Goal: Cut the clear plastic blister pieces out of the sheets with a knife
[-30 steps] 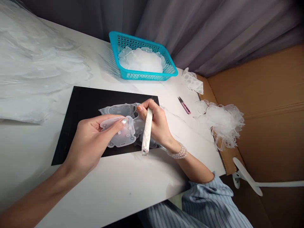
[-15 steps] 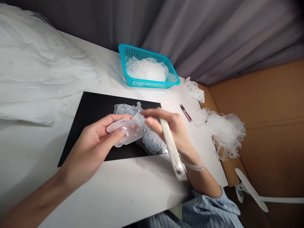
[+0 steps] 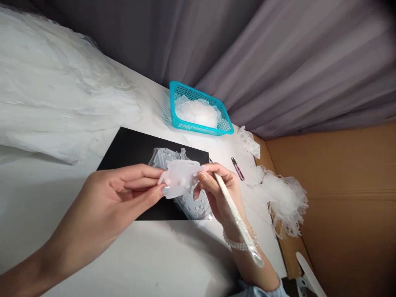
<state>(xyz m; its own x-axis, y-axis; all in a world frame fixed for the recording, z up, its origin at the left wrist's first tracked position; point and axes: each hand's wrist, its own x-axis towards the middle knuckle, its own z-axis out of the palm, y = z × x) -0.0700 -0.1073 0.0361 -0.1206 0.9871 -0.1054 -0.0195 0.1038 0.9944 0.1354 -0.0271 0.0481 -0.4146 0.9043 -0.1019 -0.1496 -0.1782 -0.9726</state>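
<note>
Swung further toward the wrist than in the earlier frame, the white stick now slants down across the right hand, its tip past a pearl bracelet. Right fingers close narrowly around the stick, with the fingertips at the edge of a translucent moulded plastic piece. Left hand: fingers and thumb pinch the piece's opposite edge, holding it above a black mat. A perforated translucent sheet lies on the mat, beneath the piece. Beyond the mat stands a teal plastic basket holding ruffled translucent material. To the mat's right lie pink-handled thread snips and a ruffled translucent pile. The mat rests on a white marble-patterned tabletop.
</note>
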